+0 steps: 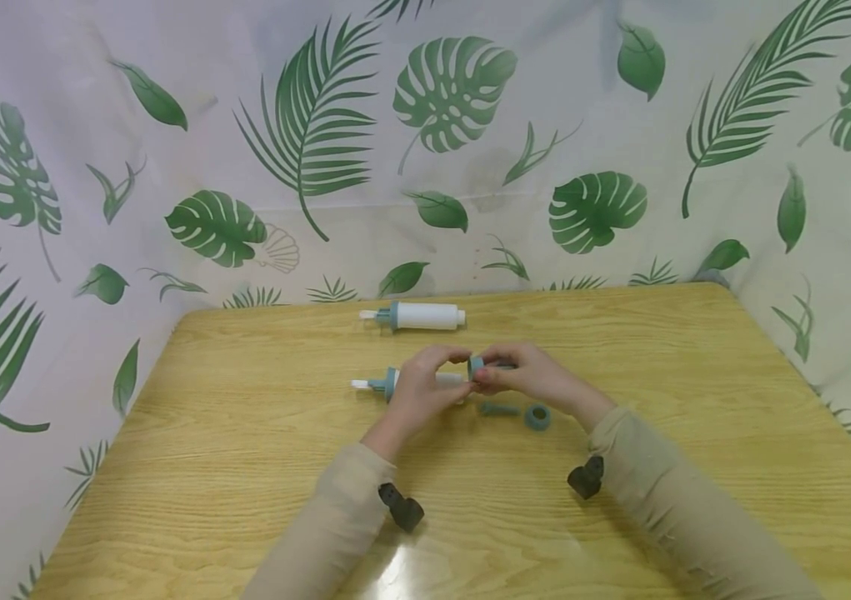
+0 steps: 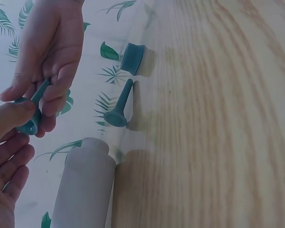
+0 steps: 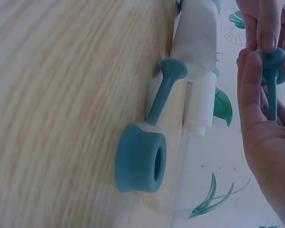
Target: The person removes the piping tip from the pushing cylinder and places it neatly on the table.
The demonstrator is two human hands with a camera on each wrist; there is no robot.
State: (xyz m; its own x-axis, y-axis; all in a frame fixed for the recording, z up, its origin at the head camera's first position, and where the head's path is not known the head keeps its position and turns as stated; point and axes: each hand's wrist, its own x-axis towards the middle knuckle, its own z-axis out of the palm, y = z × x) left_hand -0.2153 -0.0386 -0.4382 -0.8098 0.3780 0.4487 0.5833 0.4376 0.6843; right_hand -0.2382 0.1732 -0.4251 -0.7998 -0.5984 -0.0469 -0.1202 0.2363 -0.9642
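Both hands meet over the table around two small teal parts. My right hand [image 1: 533, 375] holds a teal flared-head stem [image 3: 272, 92], its shaft lying along the palm. A teal ring [image 1: 475, 367] sits around the stem's head. My left hand [image 1: 428, 383] pinches this ring between thumb and fingers, which partly hide it. Behind the left hand lies a white cylinder with a teal collar [image 1: 391, 383] and a pale tip. A second flared stem [image 1: 498, 409] and a second teal ring [image 1: 538, 417] lie on the table below the right hand.
Another white cylinder [image 1: 428, 316] with a teal end lies farther back, near the wall. The wooden table [image 1: 245, 475] meets a leaf-patterned sheet [image 1: 350, 250] at its back and sides. Dark wrist cameras [image 1: 402, 508] are on both sleeves.
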